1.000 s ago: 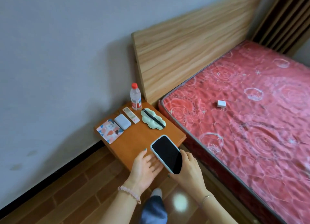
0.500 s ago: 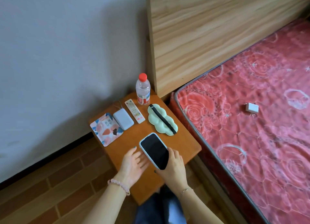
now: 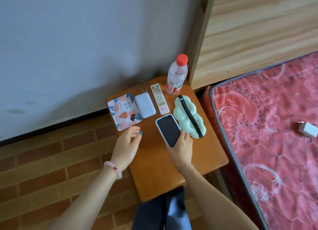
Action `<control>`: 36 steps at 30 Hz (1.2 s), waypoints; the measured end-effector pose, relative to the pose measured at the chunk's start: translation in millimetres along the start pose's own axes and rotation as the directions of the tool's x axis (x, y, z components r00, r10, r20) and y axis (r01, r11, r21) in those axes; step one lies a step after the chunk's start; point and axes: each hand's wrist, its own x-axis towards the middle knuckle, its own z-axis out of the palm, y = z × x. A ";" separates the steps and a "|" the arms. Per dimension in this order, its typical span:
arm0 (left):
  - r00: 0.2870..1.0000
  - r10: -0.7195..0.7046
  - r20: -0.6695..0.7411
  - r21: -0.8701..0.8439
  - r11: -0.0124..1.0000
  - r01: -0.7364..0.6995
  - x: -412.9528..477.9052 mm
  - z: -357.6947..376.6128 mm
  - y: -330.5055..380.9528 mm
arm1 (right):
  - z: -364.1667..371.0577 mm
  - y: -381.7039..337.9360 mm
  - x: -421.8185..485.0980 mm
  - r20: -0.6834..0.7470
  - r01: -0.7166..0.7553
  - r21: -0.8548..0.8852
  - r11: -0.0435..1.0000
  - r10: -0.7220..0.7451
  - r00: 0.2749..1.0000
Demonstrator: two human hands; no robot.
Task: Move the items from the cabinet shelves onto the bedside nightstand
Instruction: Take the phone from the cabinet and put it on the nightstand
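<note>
Phone [image 3: 168,130] (glossy black slab) flat on smooth wooden nightstand [image 3: 154,169]

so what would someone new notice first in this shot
Probably the right hand gripping a dark-screened phone at the middle of the wooden nightstand, the left hand open beside it. Next, the red patterned mattress filling the right side, a small white charger lying on it.

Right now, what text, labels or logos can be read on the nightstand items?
Nothing reads clearly.
Patterned packet: dark characters, too blurred.
Water bottle: red-white label, too blurred.
Remote: red logo and button marks, too small.
Eye mask strap: white mark, too small.
Phone: dark screen, no text.
</note>
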 end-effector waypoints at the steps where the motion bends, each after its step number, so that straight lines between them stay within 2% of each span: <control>1: 0.998 0.057 -0.038 0.082 0.995 -0.054 -2.3 -1.8 -0.7 | 2.7 1.6 1.3 -0.009 -0.002 -0.010 1.000 0.002 1.000; 4: 0.971 0.220 -0.092 0.293 0.938 -0.184 -9.2 -6.6 -5.1 | 10.6 6.8 3.4 -0.005 -0.005 -0.039 0.999 0.005 1.000; 8: 0.918 0.388 -0.084 0.476 0.825 -0.305 -20.2 -11.4 -4.9 | 17.7 12.4 4.5 0.004 0.006 -0.078 0.997 -0.006 1.000; 13: 0.876 0.481 -0.035 0.650 0.677 -0.345 -36.5 -15.3 7.6 | 21.0 13.7 5.4 0.025 0.007 -0.192 0.981 -0.002 1.000; 20: 0.860 0.509 0.016 0.728 0.584 -0.359 -60.8 -29.8 25.5 | -7.7 9.0 -9.6 0.067 0.078 -0.210 0.975 -0.065 0.996; 22: 0.854 0.520 0.021 0.738 0.568 -0.364 -71.2 -36.2 38.1 | -37.3 3.8 -22.5 0.015 0.122 -0.186 0.975 -0.122 0.992; 24: 0.842 0.539 0.018 0.737 0.562 -0.376 -83.7 -43.9 57.0 | -75.1 -2.1 -38.3 -0.097 0.176 -0.161 0.971 -0.194 0.976; 27: 0.813 0.582 0.007 0.743 0.541 -0.394 -109.0 -58.2 93.7 | -138.5 -10.8 -66.6 -0.302 0.249 -0.110 0.962 -0.271 0.914; 29: 0.778 0.628 0.005 0.740 0.521 -0.425 -128.2 -67.5 118.1 | -178.5 -17.0 -88.6 -0.387 0.291 -0.114 0.950 -0.313 0.867; 33: 0.664 0.748 -0.003 0.746 0.444 -0.497 -163.4 -83.2 162.2 | -245.5 -23.4 -133.0 -0.529 0.353 -0.176 0.919 -0.391 0.753; 36: 0.569 0.822 0.010 0.736 0.380 -0.560 -184.4 -88.2 186.6 | -278.1 -18.9 -162.8 -0.602 0.331 -0.202 0.922 -0.383 0.700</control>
